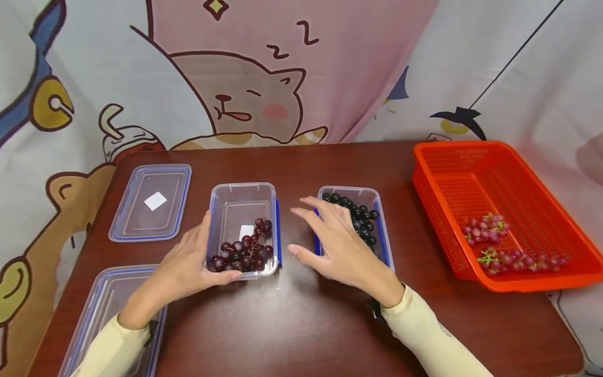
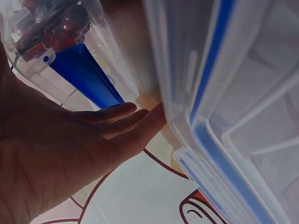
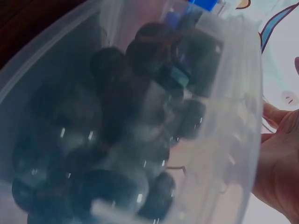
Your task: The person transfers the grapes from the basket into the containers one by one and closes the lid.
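Dark red grapes [image 1: 245, 254] lie in the near part of a clear plastic container [image 1: 242, 186] with a blue side latch [image 2: 84, 74]. My left hand [image 1: 190, 262] rests against its near left corner, fingers along the left side and thumb along the near edge. Black grapes [image 1: 360, 214] fill a second clear container [image 1: 348, 189] to the right. Over that container's left side hovers my right hand [image 1: 336, 243], fingers spread and bent slightly, with nothing held. It partly hides the grapes. The right wrist view shows the black grapes [image 3: 112, 186] through the wall.
A red plastic basket [image 1: 435, 220] with pink-red grapes [image 1: 487, 229] stands on the right. On the left lie a small clear lid [image 1: 151, 220] with blue trim and a larger one [image 1: 118, 293], partly under my left forearm. A cartoon-printed curtain [image 1: 367, 63] hangs behind the table [image 1: 264, 330].
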Demonstrator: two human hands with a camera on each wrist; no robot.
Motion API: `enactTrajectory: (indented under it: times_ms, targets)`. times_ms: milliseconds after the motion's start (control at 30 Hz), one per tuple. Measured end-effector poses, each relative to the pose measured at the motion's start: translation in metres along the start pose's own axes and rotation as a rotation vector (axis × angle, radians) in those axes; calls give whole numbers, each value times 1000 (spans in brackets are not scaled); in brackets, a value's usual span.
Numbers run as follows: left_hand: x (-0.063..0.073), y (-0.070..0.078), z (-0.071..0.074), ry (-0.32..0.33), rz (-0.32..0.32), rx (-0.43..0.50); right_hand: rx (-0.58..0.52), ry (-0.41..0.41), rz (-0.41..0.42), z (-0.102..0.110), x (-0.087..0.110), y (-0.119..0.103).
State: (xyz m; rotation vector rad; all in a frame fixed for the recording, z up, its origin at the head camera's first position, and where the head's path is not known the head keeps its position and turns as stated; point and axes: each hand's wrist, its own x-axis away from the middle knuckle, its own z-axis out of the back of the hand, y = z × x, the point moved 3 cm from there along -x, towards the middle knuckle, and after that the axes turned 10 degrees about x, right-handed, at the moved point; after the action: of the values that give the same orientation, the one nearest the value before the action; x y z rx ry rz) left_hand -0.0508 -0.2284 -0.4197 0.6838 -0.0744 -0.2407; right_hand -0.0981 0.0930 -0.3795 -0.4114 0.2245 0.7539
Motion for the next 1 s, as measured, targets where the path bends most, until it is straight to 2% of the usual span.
enactTrajectory:
  times_ms: [267,700,1000]
  targets:
    - [-1,0,3,-9,5,-1,-2,12,-82,14,7,17]
    - [-1,1,0,-17,16,-24,5,53,-123,33,23,46]
    - [0,-1,-2,-22,19,-21,17,62,-186,48,36,68]
